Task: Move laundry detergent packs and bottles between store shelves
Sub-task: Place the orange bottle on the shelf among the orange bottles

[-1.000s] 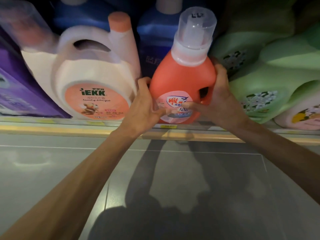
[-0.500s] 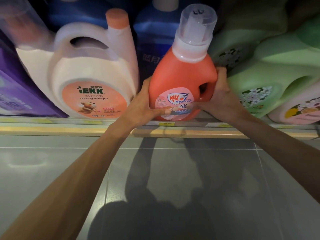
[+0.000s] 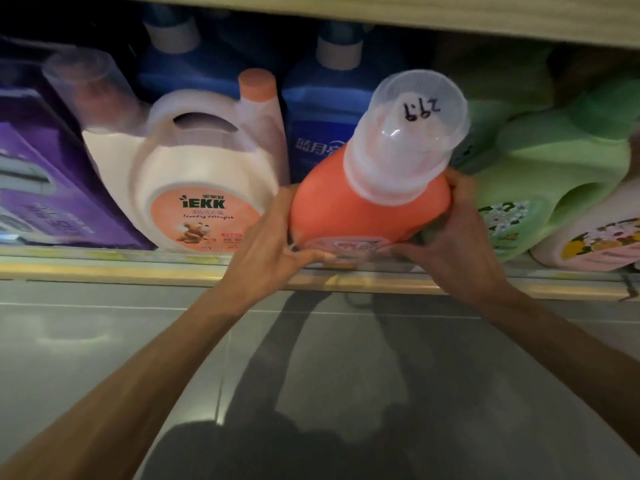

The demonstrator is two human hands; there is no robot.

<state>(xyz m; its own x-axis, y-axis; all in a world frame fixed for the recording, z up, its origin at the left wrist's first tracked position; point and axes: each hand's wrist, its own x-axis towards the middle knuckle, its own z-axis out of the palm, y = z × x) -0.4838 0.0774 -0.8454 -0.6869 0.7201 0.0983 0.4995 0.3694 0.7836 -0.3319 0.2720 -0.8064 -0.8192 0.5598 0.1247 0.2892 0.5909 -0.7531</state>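
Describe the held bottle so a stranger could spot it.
Find the bottom shelf. Between the white iEKK jug and the green bottles, the left hand and right hand grip an orange bottle. Only it is orange, tipped forward, with digits handwritten on its clear cap.

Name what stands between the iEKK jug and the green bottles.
The orange bottle in the left hand and right hand, a blue bottle behind; head view.

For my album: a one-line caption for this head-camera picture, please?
Left hand and right hand grip an orange bottle, clear cap tipped toward the camera, between a white jug and green bottles.
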